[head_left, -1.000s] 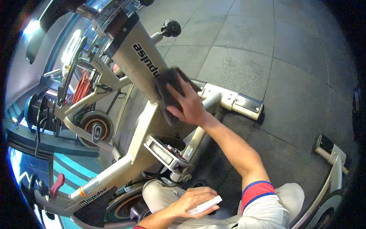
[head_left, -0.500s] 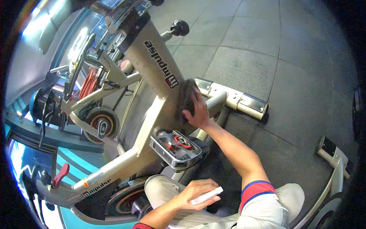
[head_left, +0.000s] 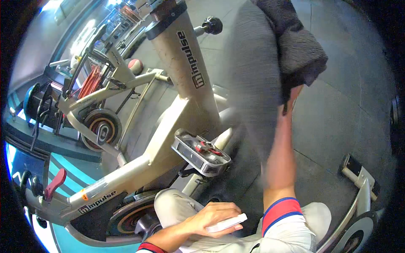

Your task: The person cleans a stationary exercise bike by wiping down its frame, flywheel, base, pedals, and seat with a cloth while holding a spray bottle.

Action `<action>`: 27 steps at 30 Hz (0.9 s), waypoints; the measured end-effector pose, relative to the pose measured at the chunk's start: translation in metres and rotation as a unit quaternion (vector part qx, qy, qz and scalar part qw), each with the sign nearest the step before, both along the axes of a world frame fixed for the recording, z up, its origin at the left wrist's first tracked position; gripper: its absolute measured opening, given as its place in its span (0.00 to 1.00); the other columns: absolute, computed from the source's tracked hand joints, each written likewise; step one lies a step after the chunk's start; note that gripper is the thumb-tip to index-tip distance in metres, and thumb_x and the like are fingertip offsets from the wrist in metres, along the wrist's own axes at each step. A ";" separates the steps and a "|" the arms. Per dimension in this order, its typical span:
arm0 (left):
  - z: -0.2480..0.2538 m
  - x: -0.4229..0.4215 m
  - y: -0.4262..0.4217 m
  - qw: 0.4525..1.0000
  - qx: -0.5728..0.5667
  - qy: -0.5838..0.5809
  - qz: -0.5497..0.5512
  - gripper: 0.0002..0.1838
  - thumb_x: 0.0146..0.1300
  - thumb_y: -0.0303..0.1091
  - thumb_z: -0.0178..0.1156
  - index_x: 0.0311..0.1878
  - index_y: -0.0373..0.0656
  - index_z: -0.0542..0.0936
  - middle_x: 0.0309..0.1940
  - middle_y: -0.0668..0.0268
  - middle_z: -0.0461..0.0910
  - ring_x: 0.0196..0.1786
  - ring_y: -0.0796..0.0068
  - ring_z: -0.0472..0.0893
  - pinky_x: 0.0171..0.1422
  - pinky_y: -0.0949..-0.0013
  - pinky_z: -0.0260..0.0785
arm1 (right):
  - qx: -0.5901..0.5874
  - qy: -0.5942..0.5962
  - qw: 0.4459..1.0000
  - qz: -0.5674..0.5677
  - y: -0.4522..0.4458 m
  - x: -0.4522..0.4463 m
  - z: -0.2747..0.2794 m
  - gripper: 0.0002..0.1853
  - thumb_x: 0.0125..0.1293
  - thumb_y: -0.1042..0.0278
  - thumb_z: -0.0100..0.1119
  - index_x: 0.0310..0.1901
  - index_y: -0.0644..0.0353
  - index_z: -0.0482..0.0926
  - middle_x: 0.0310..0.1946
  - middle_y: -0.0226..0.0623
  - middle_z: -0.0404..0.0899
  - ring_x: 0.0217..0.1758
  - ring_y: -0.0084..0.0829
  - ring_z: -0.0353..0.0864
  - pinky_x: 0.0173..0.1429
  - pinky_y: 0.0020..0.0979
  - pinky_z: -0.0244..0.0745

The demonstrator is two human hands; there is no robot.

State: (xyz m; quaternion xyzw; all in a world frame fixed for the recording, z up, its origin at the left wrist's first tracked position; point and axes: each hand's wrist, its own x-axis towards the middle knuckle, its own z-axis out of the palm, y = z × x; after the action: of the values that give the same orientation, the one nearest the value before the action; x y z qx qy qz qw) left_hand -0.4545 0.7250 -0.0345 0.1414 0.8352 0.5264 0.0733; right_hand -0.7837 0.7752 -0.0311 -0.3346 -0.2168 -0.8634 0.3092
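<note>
A dark grey cloth (head_left: 257, 59) hangs spread in front of my raised right hand (head_left: 294, 93). Folds of it cover nearly all the fingers, and its lower part is smeared by motion. Low in the view, my left hand (head_left: 217, 217) is closed around a small white flat block (head_left: 227, 222), close to my knee. What the block is cannot be made out. Left of the cloth stands the beige exercise bike frame (head_left: 181, 55) marked "impulse", apart from both hands. Its pedal (head_left: 202, 152), with red metal parts, lies between my two hands.
A black adjustment knob (head_left: 212, 25) sticks out from the bike's post. Another exercise bike (head_left: 101, 95) and a red-and-white ball (head_left: 135, 66) are at the left. Part of a further machine (head_left: 358, 181) reaches in at the lower right. Dark floor tiles (head_left: 333, 118) lie beneath.
My right hand has left the bike frame and lifted up and right with the cloth, which has unfolded. My left hand still holds the white block. The view has shifted slightly.
</note>
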 end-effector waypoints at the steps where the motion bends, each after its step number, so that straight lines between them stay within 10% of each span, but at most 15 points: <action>1: -0.001 0.000 0.000 1.000 0.004 0.012 -0.003 0.11 0.62 0.32 0.71 0.42 0.36 0.82 0.39 0.56 0.83 0.38 0.56 0.85 0.40 0.60 0.77 | 0.032 0.024 0.999 -0.017 0.004 0.008 0.011 0.29 0.76 0.51 0.55 0.68 0.66 0.71 0.57 0.46 0.79 0.59 0.43 0.78 0.70 0.43 0.73; 3: -0.002 0.001 -0.003 1.000 -0.005 0.011 -0.004 0.11 0.62 0.32 0.71 0.42 0.36 0.82 0.39 0.56 0.83 0.38 0.55 0.85 0.40 0.60 0.77 | 0.172 0.018 0.962 -0.211 -0.022 0.007 0.000 0.28 0.76 0.52 0.55 0.67 0.66 0.70 0.52 0.44 0.79 0.55 0.41 0.78 0.67 0.41 0.74; 5: 0.000 0.002 -0.007 1.000 -0.010 0.015 -0.002 0.11 0.62 0.32 0.71 0.42 0.36 0.82 0.39 0.55 0.83 0.38 0.55 0.84 0.40 0.60 0.77 | 0.428 -0.018 0.710 -0.559 -0.088 -0.005 -0.035 0.27 0.77 0.51 0.53 0.65 0.65 0.69 0.46 0.40 0.78 0.55 0.40 0.78 0.65 0.43 0.72; 8: 0.002 0.005 -0.008 1.000 -0.007 0.013 0.004 0.11 0.62 0.32 0.71 0.41 0.35 0.82 0.38 0.55 0.83 0.38 0.55 0.84 0.40 0.60 0.77 | 0.503 0.105 0.530 -0.674 -0.133 0.030 -0.048 0.38 0.75 0.50 0.52 0.77 0.65 0.55 0.71 0.68 0.57 0.71 0.66 0.62 0.73 0.56 0.58; 11: 0.000 0.006 -0.010 1.000 -0.003 0.011 0.011 0.11 0.62 0.31 0.71 0.41 0.35 0.82 0.39 0.54 0.83 0.38 0.54 0.84 0.40 0.60 0.77 | 0.476 0.111 0.368 -0.791 -0.142 0.033 -0.067 0.43 0.73 0.49 0.53 0.80 0.63 0.49 0.76 0.76 0.42 0.75 0.76 0.52 0.73 0.62 0.55; 15: -0.008 0.005 -0.013 1.000 -0.005 -0.012 0.011 0.11 0.61 0.32 0.72 0.41 0.36 0.82 0.39 0.54 0.84 0.40 0.54 0.85 0.43 0.59 0.78 | 0.417 0.164 0.333 -0.830 -0.140 0.051 -0.090 0.44 0.70 0.45 0.53 0.80 0.63 0.52 0.78 0.74 0.43 0.77 0.72 0.53 0.72 0.64 0.56; 22: -0.015 -0.004 -0.016 0.999 -0.025 -0.032 0.018 0.11 0.61 0.32 0.72 0.40 0.34 0.83 0.38 0.53 0.83 0.38 0.53 0.85 0.41 0.60 0.78 | 0.389 0.192 0.401 -0.807 -0.122 0.025 0.031 0.45 0.63 0.43 0.62 0.75 0.65 0.62 0.76 0.67 0.53 0.69 0.66 0.64 0.73 0.58 0.58; 27: -0.020 -0.015 -0.017 0.997 -0.053 -0.059 0.023 0.11 0.60 0.32 0.72 0.41 0.36 0.84 0.39 0.53 0.84 0.39 0.55 0.86 0.42 0.61 0.79 | 0.437 0.171 0.472 -0.747 -0.133 0.052 -0.087 0.45 0.63 0.41 0.62 0.75 0.61 0.63 0.75 0.64 0.54 0.68 0.63 0.64 0.67 0.58 0.63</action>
State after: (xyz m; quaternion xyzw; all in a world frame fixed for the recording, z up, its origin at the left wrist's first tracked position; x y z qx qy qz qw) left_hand -0.4697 0.7079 -0.0544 0.0864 0.8591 0.4906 0.1176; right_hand -0.7319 0.6425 -0.1182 -0.3321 0.5772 -0.6760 -0.3156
